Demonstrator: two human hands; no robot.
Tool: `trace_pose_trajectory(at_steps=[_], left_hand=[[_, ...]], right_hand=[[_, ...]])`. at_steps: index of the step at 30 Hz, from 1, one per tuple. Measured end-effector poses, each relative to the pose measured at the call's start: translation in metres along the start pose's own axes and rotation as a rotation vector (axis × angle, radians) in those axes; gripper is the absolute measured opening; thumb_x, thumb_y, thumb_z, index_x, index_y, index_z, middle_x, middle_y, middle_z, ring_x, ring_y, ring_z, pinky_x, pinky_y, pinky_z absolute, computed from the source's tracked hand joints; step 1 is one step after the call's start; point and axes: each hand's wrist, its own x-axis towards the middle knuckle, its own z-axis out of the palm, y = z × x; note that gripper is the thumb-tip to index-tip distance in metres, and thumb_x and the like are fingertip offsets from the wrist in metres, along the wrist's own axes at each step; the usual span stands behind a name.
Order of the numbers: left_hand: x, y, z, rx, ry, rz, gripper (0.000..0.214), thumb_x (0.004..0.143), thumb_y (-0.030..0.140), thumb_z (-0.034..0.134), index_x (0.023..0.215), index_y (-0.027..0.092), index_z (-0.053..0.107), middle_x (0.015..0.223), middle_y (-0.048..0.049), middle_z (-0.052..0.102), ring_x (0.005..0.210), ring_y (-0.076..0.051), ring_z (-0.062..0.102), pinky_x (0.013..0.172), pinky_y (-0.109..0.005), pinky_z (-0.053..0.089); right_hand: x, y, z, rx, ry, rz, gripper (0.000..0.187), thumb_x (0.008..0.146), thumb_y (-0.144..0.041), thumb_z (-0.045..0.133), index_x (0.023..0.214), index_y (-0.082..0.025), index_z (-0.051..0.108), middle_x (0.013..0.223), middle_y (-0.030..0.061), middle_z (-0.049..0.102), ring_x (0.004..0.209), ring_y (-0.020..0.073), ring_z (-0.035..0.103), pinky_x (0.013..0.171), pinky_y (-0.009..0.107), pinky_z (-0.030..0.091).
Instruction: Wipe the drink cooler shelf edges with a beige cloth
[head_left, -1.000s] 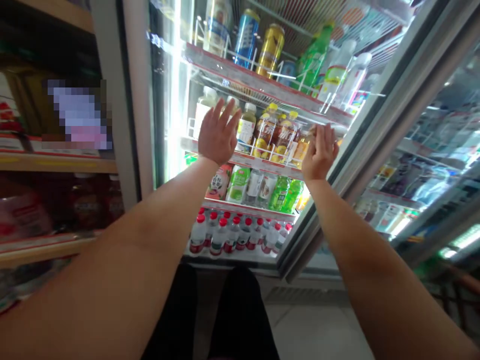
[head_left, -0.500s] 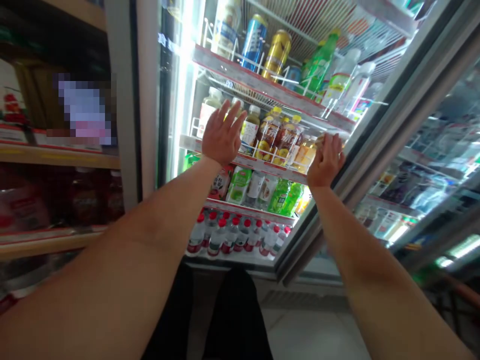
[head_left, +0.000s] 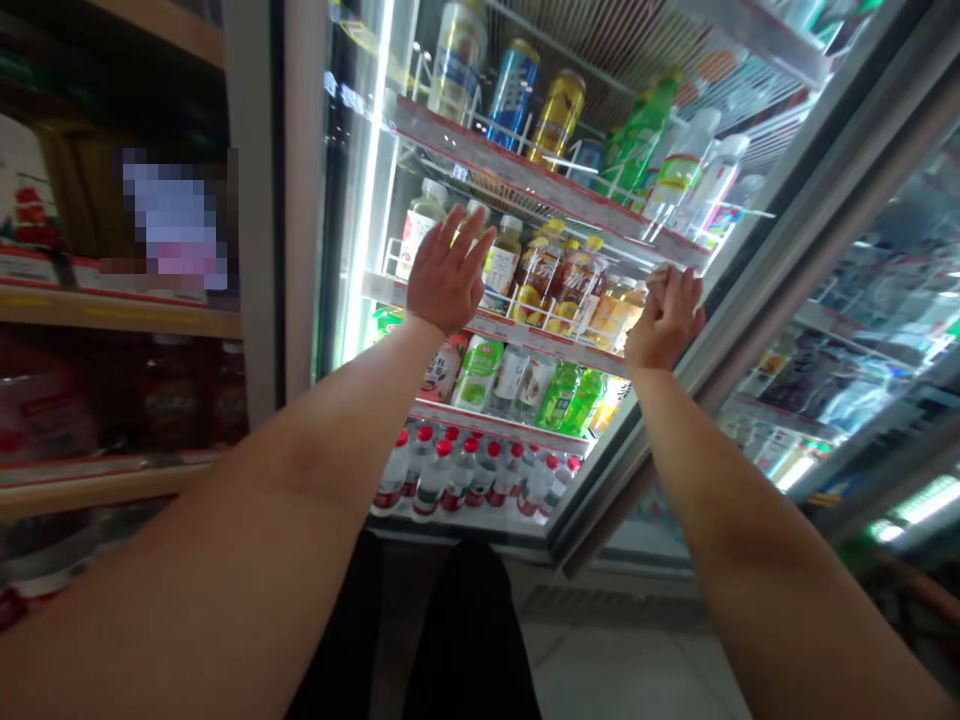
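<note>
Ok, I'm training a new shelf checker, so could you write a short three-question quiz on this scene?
1. True or false: the left hand is spread open.
2. Which is nearer the slanted metal door frame on the picture's right side?
A) the left hand
B) the right hand
3. Fill in: the bottom-row bottles have ____ caps.

Key: 1. True. 2. B. 3. Red.
</note>
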Motion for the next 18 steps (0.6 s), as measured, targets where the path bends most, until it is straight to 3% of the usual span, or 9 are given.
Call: trace_pose_trajectory(at_steps=[5,14,18], left_hand=[[0.000,0.001,-0.001,0.024,-0.001,0.010,0.059,0.093,0.021,0.036,0.152,0.021,0.042,0.160,-0.0036,0.032,0.152,-0.025,0.017,0.125,-0.051,0.018],[0.000,0.000,0.000,0.006,0.008,0.009,0.058,0.093,0.021,0.038,0.151,0.023,0.043,0.160,-0.0023,0.033,0.152,-0.024,0.018,0.124,-0.051,0.020],[-0.001,-0.002,0.002,0.011,0.010,0.021,0.057,0.094,0.023,0.038,0.151,0.021,0.043,0.161,-0.0021,0.029,0.153,-0.023,0.015,0.126,-0.050,0.018]], right_hand=[[0.014,0.002,0.001,0.001,0.021,0.059,0.053,0.095,-0.030,0.035,0.144,-0.020,0.052,0.155,0.0071,0.045,0.148,0.0261,0.036,0.118,0.057,0.029],[0.010,0.011,0.001,0.010,0.036,-0.033,0.050,0.094,-0.027,0.034,0.138,-0.022,0.058,0.149,0.0071,0.053,0.145,0.0257,0.041,0.116,0.059,0.032],[0.011,0.011,0.001,0.024,0.045,-0.034,0.052,0.091,-0.023,0.035,0.137,-0.017,0.059,0.149,0.0095,0.053,0.145,0.0254,0.040,0.116,0.055,0.034]])
